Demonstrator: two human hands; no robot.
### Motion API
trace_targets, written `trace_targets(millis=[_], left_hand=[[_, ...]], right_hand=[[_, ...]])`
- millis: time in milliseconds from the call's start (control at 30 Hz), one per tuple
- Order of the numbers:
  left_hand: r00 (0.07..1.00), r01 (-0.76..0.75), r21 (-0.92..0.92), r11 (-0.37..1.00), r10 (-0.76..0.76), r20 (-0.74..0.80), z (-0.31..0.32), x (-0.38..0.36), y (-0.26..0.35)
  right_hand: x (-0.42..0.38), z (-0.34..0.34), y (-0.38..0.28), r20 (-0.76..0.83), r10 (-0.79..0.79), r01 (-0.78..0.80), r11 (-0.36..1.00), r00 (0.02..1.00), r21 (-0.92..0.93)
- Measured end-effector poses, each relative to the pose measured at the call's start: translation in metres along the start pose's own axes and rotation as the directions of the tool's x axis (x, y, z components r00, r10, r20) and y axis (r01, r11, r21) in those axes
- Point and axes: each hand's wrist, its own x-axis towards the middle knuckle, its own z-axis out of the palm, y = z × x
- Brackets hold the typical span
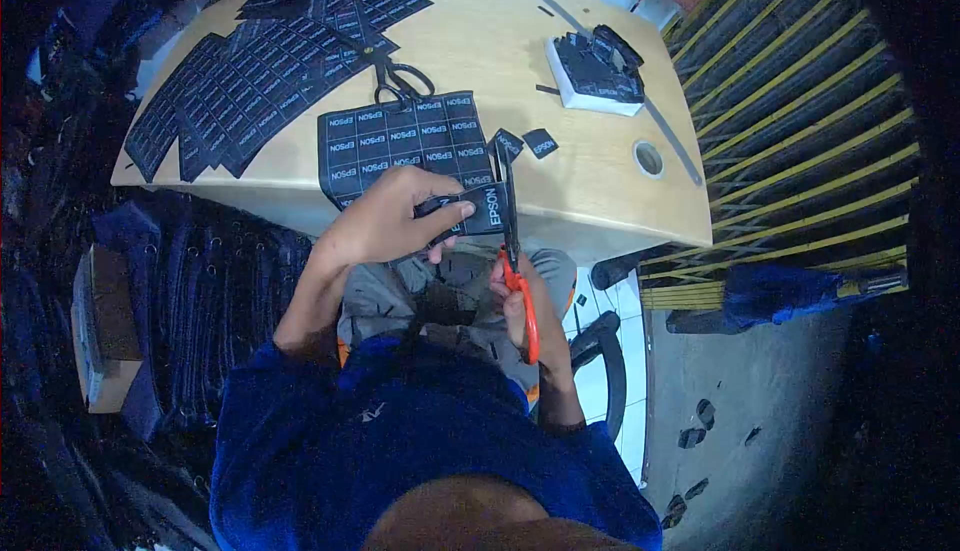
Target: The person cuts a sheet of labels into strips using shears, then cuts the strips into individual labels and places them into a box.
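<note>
My left hand [395, 213] pinches a short strip of black EPSON labels [487, 211] between thumb and fingers, just off the table's front edge. My right hand [522, 296] is closed round the orange handles of a pair of scissors [531, 326]. The dark blades point away from me and lie along the strip's right end; whether they are parted is hard to make out. Behind my left hand lies a larger sheet of EPSON labels [350, 141], partly covered by it. Two cut labels, one by the blade tips and a loose label [541, 143] beside it, rest on the table.
On the pale wooden table [480, 46] lie black-handled scissors [402, 83], several more label sheets [260, 71] and a white tray [605, 103] heaped with cut labels. A round hole [648, 158] pierces the table's right side. A yellow-slatted folding gate [800, 111] stands at right.
</note>
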Motion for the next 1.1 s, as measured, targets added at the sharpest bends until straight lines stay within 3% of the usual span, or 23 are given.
trace_targets(millis=[200,300,367,400,467,500,567,633,700,767,833,900,967,1100], left_hand=[[1.000,-0.003,0.031,1.000,0.003,0.004,0.011,-0.013,0.009],[1.000,-0.026,0.072,0.997,0.027,-0.008,0.016,-0.020,0.011],[0.999,-0.040,0.088,0.995,0.041,-0.006,0.018,-0.024,0.014],[0.999,-0.040,0.090,0.995,0.040,-0.004,0.019,-0.026,0.015],[0.999,-0.036,0.131,0.991,0.036,0.002,0.021,-0.029,0.017],[0.999,-0.036,0.132,0.991,0.035,0.003,0.023,-0.031,0.017],[1.000,0.024,0.048,0.999,-0.024,0.011,0.028,-0.036,0.017],[1.000,0.011,0.024,1.000,-0.012,0.027,0.036,-0.039,0.016],[0.999,0.003,-0.002,1.000,-0.003,0.046,0.044,-0.040,0.014],[0.994,0.029,-0.017,0.999,-0.027,0.109,0.052,-0.041,0.012],[0.990,0.043,-0.049,0.998,-0.036,0.136,0.059,-0.042,0.010],[0.988,0.041,-0.128,0.991,-0.021,0.151,0.066,-0.044,0.001],[0.990,0.084,-0.181,0.980,-0.062,0.125,0.068,-0.047,0.003],[0.990,0.095,-0.132,0.987,-0.079,0.120,0.064,-0.053,-0.004]], right_hand=[[-0.015,0.000,-0.009,-0.044,-0.048,0.046,0.998,0.998,-0.042],[-0.024,-0.002,-0.007,-0.051,0.000,-0.003,0.998,0.999,-0.070],[-0.030,-0.003,-0.003,-0.069,0.079,-0.093,0.967,0.994,-0.236],[-0.033,-0.002,-0.007,-0.071,0.079,-0.093,0.968,0.994,-0.233],[-0.036,-0.001,-0.019,-0.112,0.222,-0.240,0.952,0.969,-0.188],[-0.039,0.000,-0.012,-0.113,0.222,-0.240,0.953,0.969,-0.186],[-0.046,0.004,0.006,-0.258,0.149,-0.146,0.989,0.954,0.033],[-0.045,0.003,0.002,-0.268,0.107,-0.104,0.994,0.957,0.025],[-0.043,0.007,-0.008,-0.333,0.165,-0.039,0.934,0.928,0.355],[-0.042,0.005,-0.019,-0.341,0.133,-0.033,0.958,0.931,0.285],[-0.039,0.004,-0.027,-0.322,0.067,-0.045,0.996,0.945,0.074],[-0.040,0.007,-0.021,-0.352,0.065,-0.039,0.996,0.934,0.081],[-0.041,0.009,-0.021,-0.330,0.144,-0.058,0.965,0.933,0.257],[-0.043,0.007,-0.028,-0.338,0.140,-0.071,0.976,0.931,0.207]])
